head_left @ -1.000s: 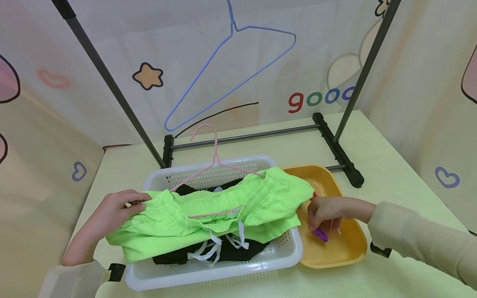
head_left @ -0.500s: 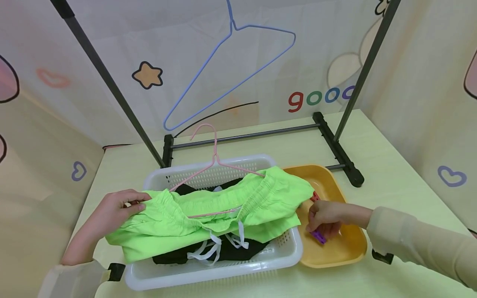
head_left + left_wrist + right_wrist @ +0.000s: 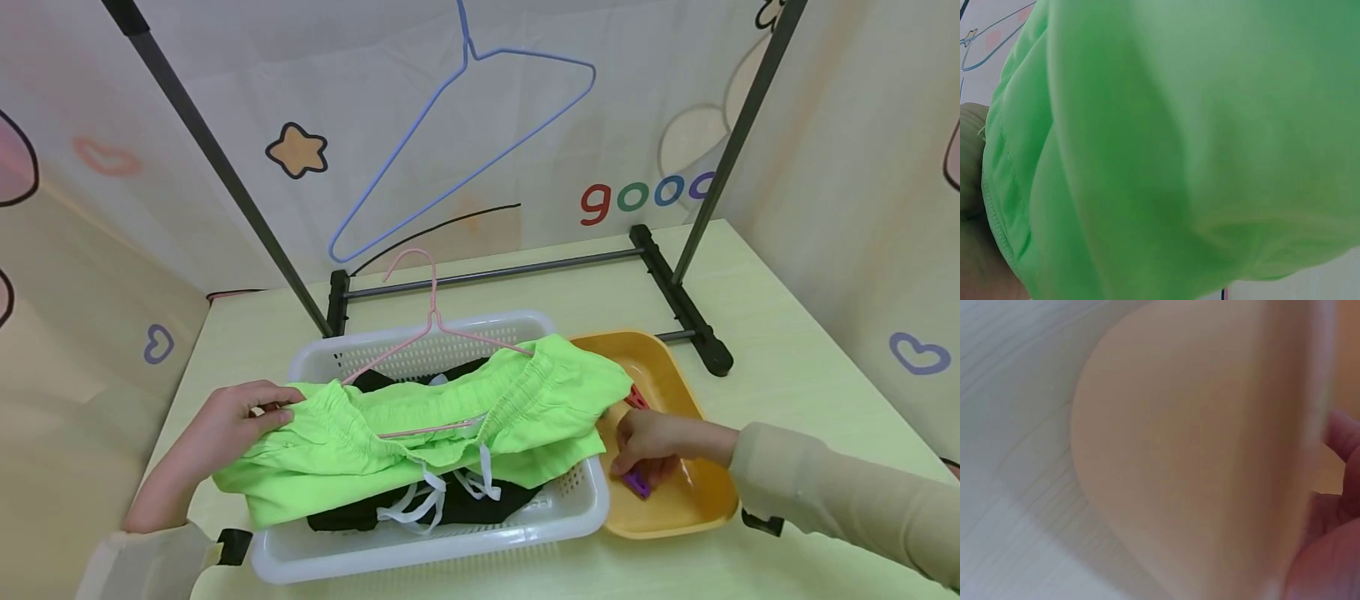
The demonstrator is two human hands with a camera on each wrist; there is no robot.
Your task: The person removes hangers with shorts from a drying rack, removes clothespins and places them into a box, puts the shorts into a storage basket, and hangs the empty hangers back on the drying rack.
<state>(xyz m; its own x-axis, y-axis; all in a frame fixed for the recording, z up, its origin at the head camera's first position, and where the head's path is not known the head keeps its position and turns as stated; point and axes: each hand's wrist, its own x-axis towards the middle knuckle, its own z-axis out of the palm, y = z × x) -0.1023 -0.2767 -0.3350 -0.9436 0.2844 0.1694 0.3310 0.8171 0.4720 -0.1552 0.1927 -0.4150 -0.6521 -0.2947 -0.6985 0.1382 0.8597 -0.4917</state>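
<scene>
In the head view, my left hand grips the left end of the waistband of neon green shorts. These shorts have white drawstrings and lie spread over the basket, with a pink hanger running into their waist. They fill most of the left wrist view. My right hand is down in the yellow tray, fingers curled, pinching a purple clothespin that is partly hidden. Behind that hand is a red clothespin. The right wrist view shows the tray's outer wall and part of the fingers.
A white perforated basket stands under the shorts, with black cloth in it. A blue hanger hangs above. The black rack's posts and feet stand at the back of the table.
My right hand has shifted slightly left and down within the tray, and the purple clothespin has moved with it. More of the red clothespin shows. The left hand and the shorts stay put.
</scene>
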